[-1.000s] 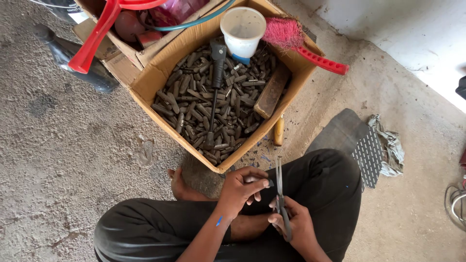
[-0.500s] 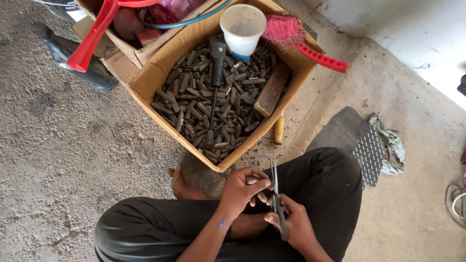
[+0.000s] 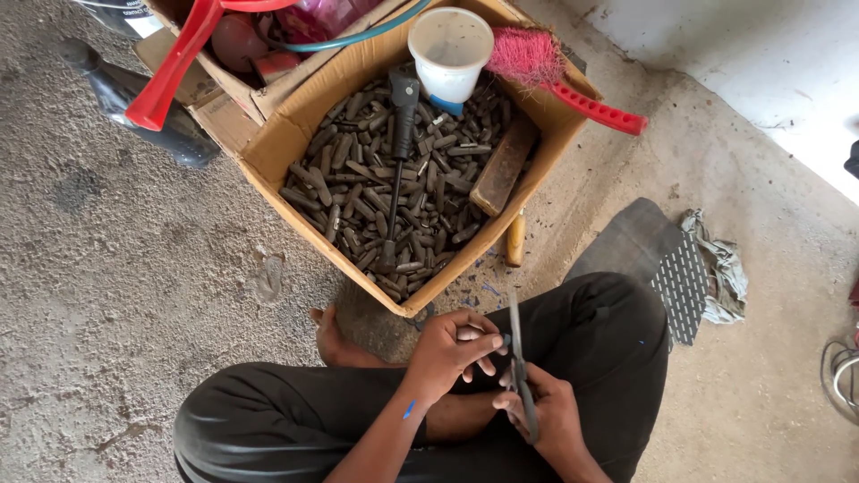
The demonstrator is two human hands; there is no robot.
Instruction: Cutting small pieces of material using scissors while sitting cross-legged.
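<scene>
Scissors point(image 3: 519, 371) with dark blades stand nearly upright over the lap of a person seated cross-legged on a rough concrete floor point(image 3: 116, 286), points toward the cardboard box ahead. Left to right: a red plastic handle point(image 3: 174, 67) leans across a smaller carton point(image 3: 215, 98) at the floor's far-left edge; beside it sits the large open cardboard box point(image 3: 277, 148), heaped with short dark cylindrical pieces point(image 3: 358, 192). A black-handled screwdriver point(image 3: 398, 152) lies across the heap, a white plastic cup point(image 3: 450, 49) stands at the box's far corner, and a wooden block point(image 3: 504, 165) rests against its right wall. A pink-bristled brush with a red handle point(image 3: 573, 85) overhangs the far-right rim.

Nearer the camera, the left hand point(image 3: 447, 353) has its fingers curled together around something small held against the blades — what it is cannot be made out. The right hand point(image 3: 546, 416) is clamped on the scissors' handles — whether the blades are parted cannot be told. A small yellow-handled tool point(image 3: 515, 240) lies on the floor just beside the box's near-right wall. Farther right, a perforated metal sheet point(image 3: 684, 282) lies touching a crumpled grey rag point(image 3: 725, 273).
</scene>
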